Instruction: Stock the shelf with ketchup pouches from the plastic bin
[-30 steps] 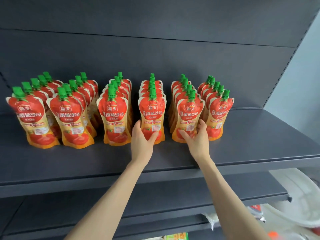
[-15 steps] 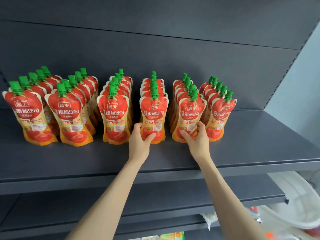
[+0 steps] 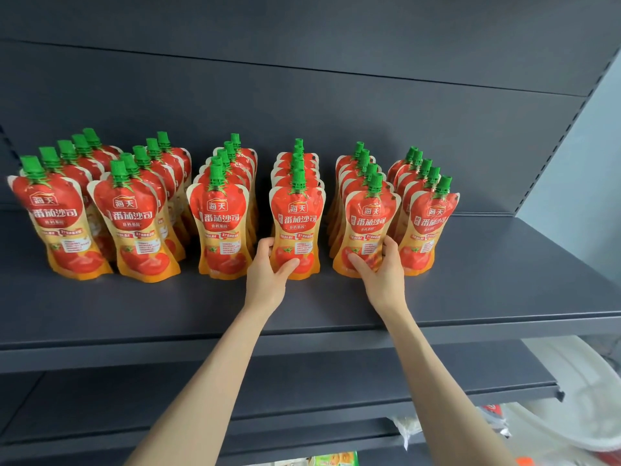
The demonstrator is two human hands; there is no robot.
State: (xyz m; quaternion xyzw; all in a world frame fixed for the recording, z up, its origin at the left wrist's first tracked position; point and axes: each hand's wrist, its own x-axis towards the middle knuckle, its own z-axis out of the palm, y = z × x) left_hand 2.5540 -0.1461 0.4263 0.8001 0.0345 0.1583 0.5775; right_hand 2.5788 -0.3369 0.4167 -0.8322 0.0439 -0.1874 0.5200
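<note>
Red and orange ketchup pouches with green caps stand upright in several rows on the dark grey shelf (image 3: 504,280). My left hand (image 3: 268,274) grips the base of the front pouch of the fourth row (image 3: 297,216), thumb on its front and fingers round its left edge. My right hand (image 3: 379,274) grips the base of the front pouch of the fifth row (image 3: 369,220), thumb on the front, fingers round its right edge. Another row's front pouch (image 3: 428,223) stands just to the right. Both held pouches stand on the shelf.
A white plastic bin (image 3: 571,398) shows at the lower right below the shelf, partly cut off. Lower shelves (image 3: 302,381) run beneath my arms, with some packets at the bottom edge. Bare shelf surface lies to the right of the rows and in front of them.
Both hands have closed more firmly round the bases of the two front pouches. The pouches have shifted slightly back and straighter in their rows.
</note>
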